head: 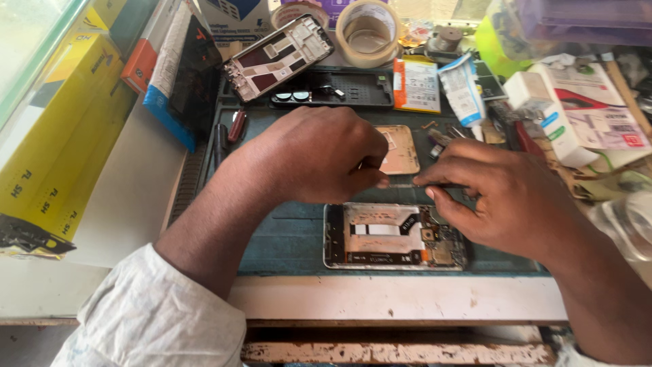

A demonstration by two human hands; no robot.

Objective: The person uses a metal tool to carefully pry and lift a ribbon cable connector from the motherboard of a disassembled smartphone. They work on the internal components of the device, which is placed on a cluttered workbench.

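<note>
A thin metal strip (402,183) is pinched between the fingertips of both hands, the left hand (312,160) closed on one end and the right hand (506,197) on the other, so that it is kept level just above the opened phone (394,236). The phone is laid face down on the dark work mat (285,238) of the bench, near the front edge, where its exposed interior is within easy reach. A detached frame (278,56) and a tape roll (369,32) are set aside at the back.
</note>
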